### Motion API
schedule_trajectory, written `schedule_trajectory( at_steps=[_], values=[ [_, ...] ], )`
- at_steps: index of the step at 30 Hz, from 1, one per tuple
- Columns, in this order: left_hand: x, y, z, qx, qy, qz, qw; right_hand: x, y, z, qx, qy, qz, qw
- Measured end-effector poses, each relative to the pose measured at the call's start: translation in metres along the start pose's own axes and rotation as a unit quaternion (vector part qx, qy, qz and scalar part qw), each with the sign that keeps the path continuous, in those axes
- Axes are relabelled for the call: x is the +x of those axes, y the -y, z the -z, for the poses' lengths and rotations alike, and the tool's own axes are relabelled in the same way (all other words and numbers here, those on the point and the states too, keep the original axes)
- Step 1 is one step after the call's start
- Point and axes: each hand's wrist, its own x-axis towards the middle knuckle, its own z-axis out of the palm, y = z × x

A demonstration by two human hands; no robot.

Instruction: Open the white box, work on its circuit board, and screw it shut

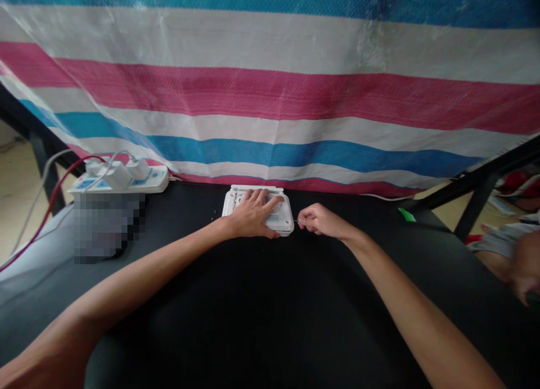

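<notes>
White device [283, 218] (partly under left hand [253, 213]).

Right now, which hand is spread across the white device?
The left hand, spread atop the white device; the right hand is curled beside its edge.

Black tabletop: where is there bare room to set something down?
Bare room: in front of the white casing, between left forearm and right forearm; and, rightward, between the right hand and the green scrap. Crowded: far left, by the power strip; and at the casing, under the left hand, with small bits left of it.
</notes>
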Motion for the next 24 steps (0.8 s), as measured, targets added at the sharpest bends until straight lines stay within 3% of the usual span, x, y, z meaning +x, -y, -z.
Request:
schedule_trajectory(
  at_steps=[6, 12, 17, 24],
  values=[
    [0.001, -0.001, 0.001, -0.028, -0.009, 0.010, 1.000, -0.005, 0.019, 0.008, -0.121, 0.006, 0.057, 0.991],
    [-0.005, 0.013, 0.009, -0.056, 0.029, -0.009, 0.998, -0.017, 0.027, 0.016, -0.152, -0.008, 0.057, 0.987],
    [-0.010, 0.019, 0.013, -0.071, 0.019, -0.017, 0.997, -0.023, 0.033, 0.012, -0.199, -0.009, 0.049, 0.979],
    [-0.009, 0.019, 0.014, -0.090, -0.001, -0.012, 0.996, -0.019, 0.031, 0.003, -0.150, -0.027, 0.071, 0.986]
  ],
)
